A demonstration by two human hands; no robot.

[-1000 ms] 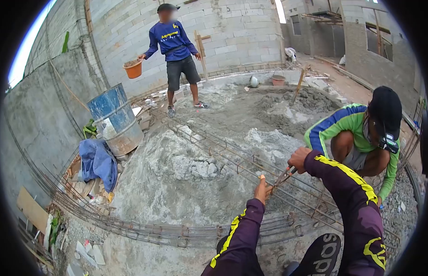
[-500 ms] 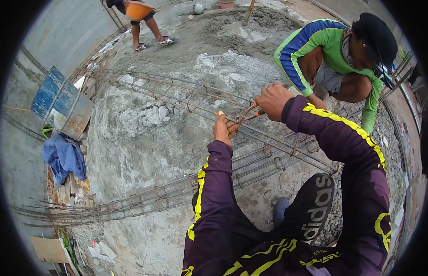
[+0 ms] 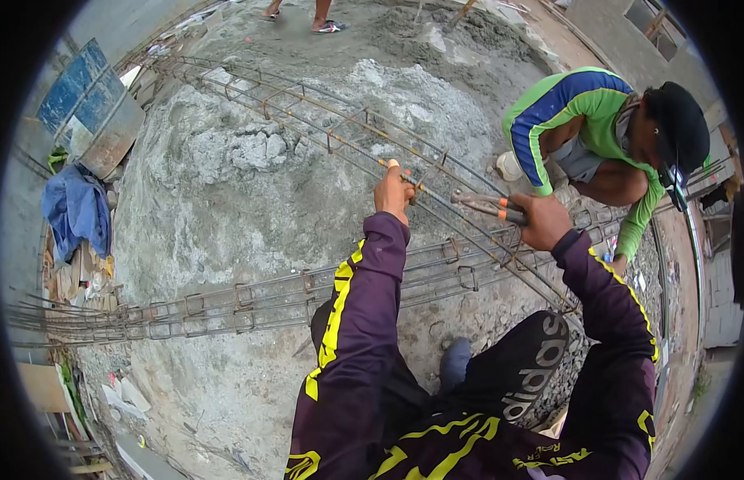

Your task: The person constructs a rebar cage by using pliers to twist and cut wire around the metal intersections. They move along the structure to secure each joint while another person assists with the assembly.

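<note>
In the head view my right hand point(image 3: 542, 222) is closed round the black-and-orange handles of a pair of pincers point(image 3: 478, 203). The pincers' jaws point left and stand a little apart from the steel bars. Fingers of my left hand point(image 3: 394, 192) curl round a bar of the long rebar cage point(image 3: 330, 134), which slants from the upper left to beside my knee. Square stirrups cross its bars at intervals. Part of my left hand's grip is hidden behind its own back.
More rebar cages point(image 3: 220, 308) lie across the ground below. A co-worker in a green sleeve point(image 3: 640, 224) crouches at right. Another person's legs point(image 3: 320, 14) stand at the top. A grey cement mound point(image 3: 252, 168), a blue drum point(image 3: 92, 108) and a blue cloth point(image 3: 76, 210) are leftward.
My right hand has drawn the pincers right and down, off the bars near my left hand. The view has shifted. The orange bucket with the far person has left view.
</note>
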